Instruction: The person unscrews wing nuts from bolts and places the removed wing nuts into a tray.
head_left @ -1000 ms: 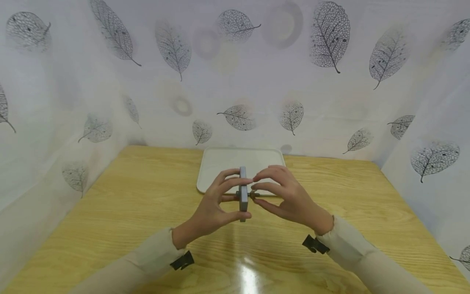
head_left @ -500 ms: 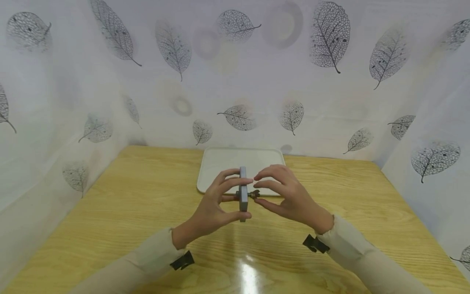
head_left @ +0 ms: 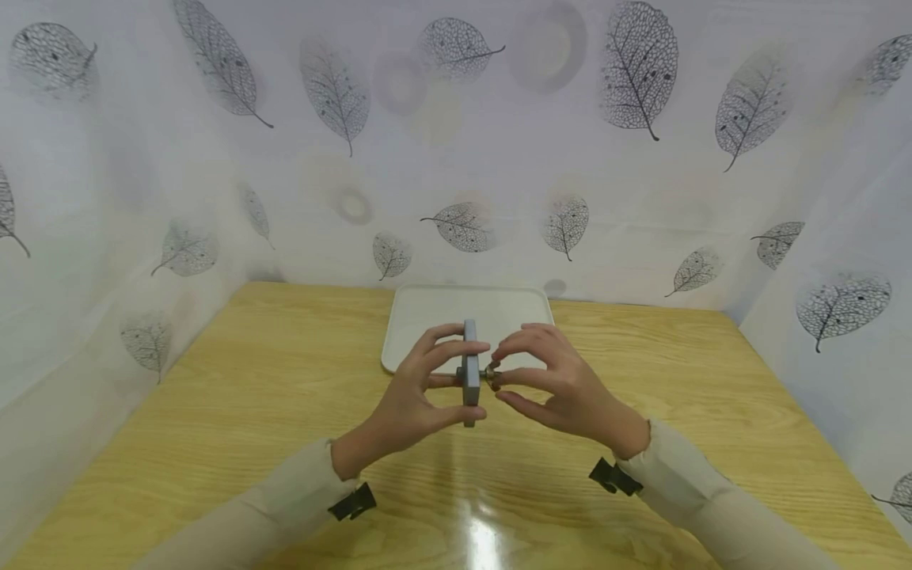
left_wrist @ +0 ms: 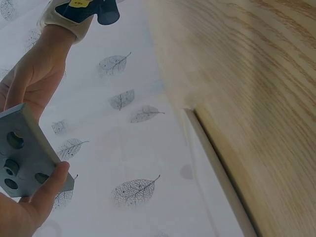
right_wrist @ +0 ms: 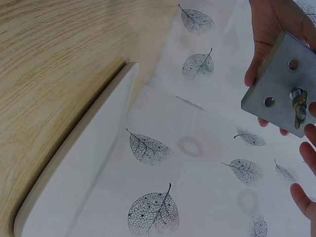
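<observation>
A grey metal plate (head_left: 471,384) with several round holes stands on edge in my left hand (head_left: 402,400), which grips it by opposite edges between thumb and fingers. A bolt passes through one hole; its head (left_wrist: 11,167) shows on the plate's left face in the left wrist view. On the right face, a brass-coloured wing nut (right_wrist: 299,106) sits on the bolt's shank, a short way off the plate. My right hand (head_left: 570,384) has its thumb and fingertips at the wing nut, fingers curled. Contact of each fingertip is hard to make out.
Behind the hands, a white tray (head_left: 427,305) lies at the back of the wooden table (head_left: 285,380). A white leaf-printed cloth (head_left: 285,182) hangs along the back and both sides. Dark straps sit at both wrists.
The right fingertips were apart from the wing nut half a second ago and have come back onto it. The wing nut has turned. The left hand and plate stay nearly in place.
</observation>
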Demonstrator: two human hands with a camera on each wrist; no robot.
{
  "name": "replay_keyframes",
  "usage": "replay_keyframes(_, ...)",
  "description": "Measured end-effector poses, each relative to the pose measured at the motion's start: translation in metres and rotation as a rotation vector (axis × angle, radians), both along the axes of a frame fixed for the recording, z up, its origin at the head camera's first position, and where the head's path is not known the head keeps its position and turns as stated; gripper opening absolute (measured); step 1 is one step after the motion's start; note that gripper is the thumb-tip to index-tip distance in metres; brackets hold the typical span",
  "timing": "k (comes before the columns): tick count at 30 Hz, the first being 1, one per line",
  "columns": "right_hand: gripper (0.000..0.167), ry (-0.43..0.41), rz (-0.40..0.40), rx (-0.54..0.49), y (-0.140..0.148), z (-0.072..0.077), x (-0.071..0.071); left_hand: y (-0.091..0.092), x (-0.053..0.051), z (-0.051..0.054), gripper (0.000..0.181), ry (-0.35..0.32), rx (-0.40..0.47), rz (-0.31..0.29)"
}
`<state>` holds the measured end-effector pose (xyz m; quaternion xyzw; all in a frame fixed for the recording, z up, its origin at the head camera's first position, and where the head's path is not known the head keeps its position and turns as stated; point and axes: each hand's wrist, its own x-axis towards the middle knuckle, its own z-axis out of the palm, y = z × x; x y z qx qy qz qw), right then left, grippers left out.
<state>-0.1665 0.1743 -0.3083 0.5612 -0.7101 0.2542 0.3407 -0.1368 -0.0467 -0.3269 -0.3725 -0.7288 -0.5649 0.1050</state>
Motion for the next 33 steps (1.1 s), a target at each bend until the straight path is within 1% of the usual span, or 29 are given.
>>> replay_keyframes(3, 0.025, -0.009, -0.003, -0.020, -0.0010, 0.0000, -0.0015, -0.0002, 0.0004, 0.0001, 0.060, 0.002, -0.004, -0.001)
replay_keyframes(5, 0.027, -0.024, -0.012, -0.021, -0.0015, 0.0005, -0.0025, -0.0001, 0.0006, 0.0002, 0.060, 0.001, -0.003, -0.002)
replay_keyframes(10, 0.035, -0.058, -0.063, 0.027, -0.0023, 0.0005, -0.0046, 0.0001, 0.0012, -0.0001, 0.060, 0.006, -0.001, -0.001)
replay_keyframes(13, 0.036, -0.071, -0.098, 0.048, -0.0021, -0.0006, -0.0059, -0.0001, 0.0014, -0.0004, 0.060, 0.009, -0.001, 0.002)
replay_keyframes(16, 0.036, -0.078, -0.118, 0.052, -0.0015, -0.0015, -0.0066, 0.0001, 0.0008, -0.0015, 0.060, 0.014, 0.000, 0.003)
replay_keyframes(19, 0.035, -0.072, -0.097, 0.035, -0.0007, -0.0016, -0.0066, 0.0000, 0.0004, -0.0023, 0.060, 0.014, -0.002, 0.008)
replay_keyframes(24, 0.029, -0.042, -0.025, -0.006, 0.0002, 0.0007, -0.0036, -0.0008, -0.0002, -0.0024, 0.060, 0.017, -0.004, 0.016)
replay_keyframes(27, 0.027, -0.022, 0.004, -0.010, 0.0007, 0.0011, -0.0013, -0.0012, 0.0001, -0.0020, 0.060, 0.014, -0.007, 0.016)
replay_keyframes(33, 0.026, -0.007, 0.012, 0.003, 0.0003, 0.0008, 0.0005, -0.0004, 0.0004, -0.0013, 0.060, 0.019, 0.007, 0.000)
